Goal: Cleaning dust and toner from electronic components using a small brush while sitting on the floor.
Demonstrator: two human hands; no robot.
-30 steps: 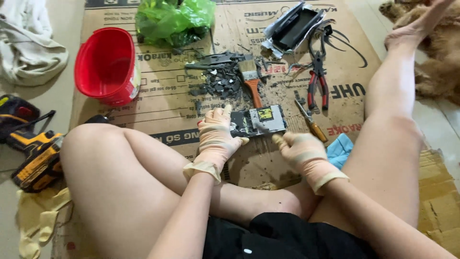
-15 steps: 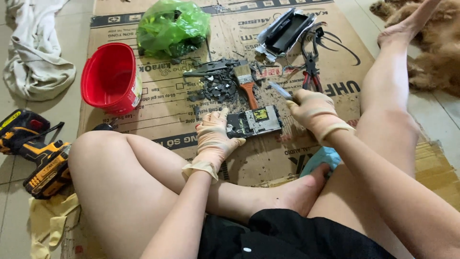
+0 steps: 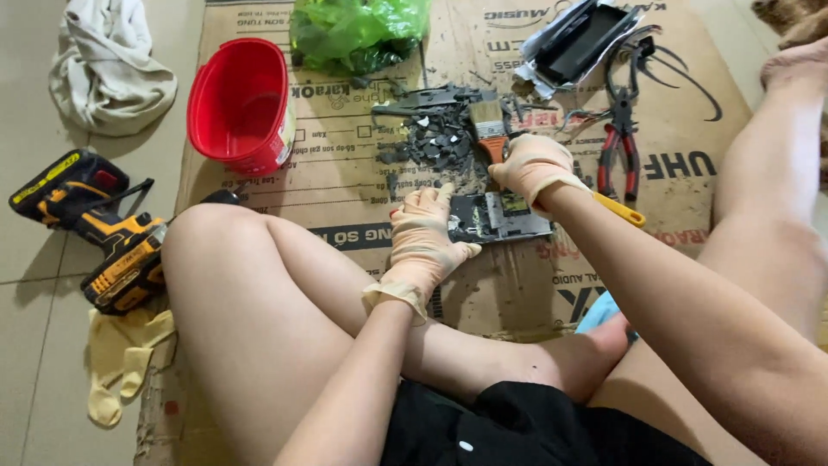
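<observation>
I sit on a cardboard sheet point(image 3: 345, 194) on the floor, wearing beige gloves. My left hand point(image 3: 423, 233) presses down on the left end of a small metal module with a circuit board point(image 3: 509, 220), holding it flat. Just above the module, my right hand point(image 3: 530, 168) has its fingers closed over the orange handle of a paintbrush point(image 3: 487, 121). The brush's bristles point away from me. A yellow-handled screwdriver point(image 3: 619, 210) lies on the cardboard beside my right wrist.
A pile of dark metal parts point(image 3: 435, 142) lies left of the brush. Red-handled pliers point(image 3: 617, 151) and a black casing point(image 3: 578, 39) are at the back right. A red bucket point(image 3: 276, 142), green bag point(image 3: 358, 30), yellow drill point(image 3: 103, 233), white cloth point(image 3: 108, 69) and yellow gloves point(image 3: 121, 362) are on the left.
My right hand rose from near the module with the screwdriver, let it go beside my wrist, and moved left onto the brush handle. My left hand stayed on the module.
</observation>
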